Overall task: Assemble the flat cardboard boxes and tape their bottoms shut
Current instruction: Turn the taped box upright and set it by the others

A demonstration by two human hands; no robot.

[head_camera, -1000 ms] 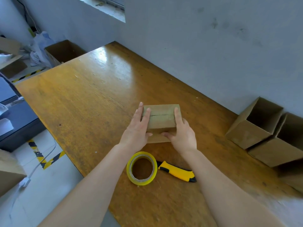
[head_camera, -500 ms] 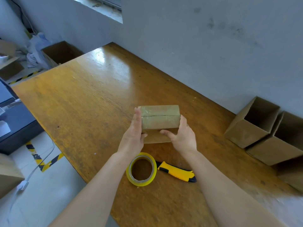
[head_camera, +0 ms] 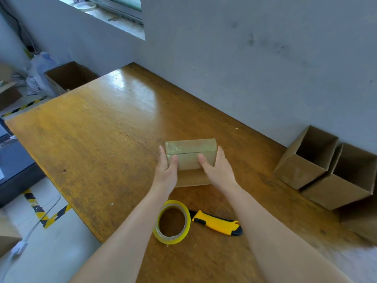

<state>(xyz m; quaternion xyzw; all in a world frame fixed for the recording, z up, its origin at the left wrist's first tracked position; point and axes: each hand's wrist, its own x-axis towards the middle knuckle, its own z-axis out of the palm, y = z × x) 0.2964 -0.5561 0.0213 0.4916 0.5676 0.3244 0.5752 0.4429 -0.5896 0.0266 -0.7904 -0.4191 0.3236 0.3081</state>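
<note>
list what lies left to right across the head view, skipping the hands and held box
far-left open box → tape roll → utility knife → open box by the wall → next open box

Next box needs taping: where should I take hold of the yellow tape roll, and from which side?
Come from above: the tape roll lies flat, hole up. Pinch its near wall, fingers in the hole, thumb outside; the knife lies close by its right side, so that side is probably awkward.
</note>
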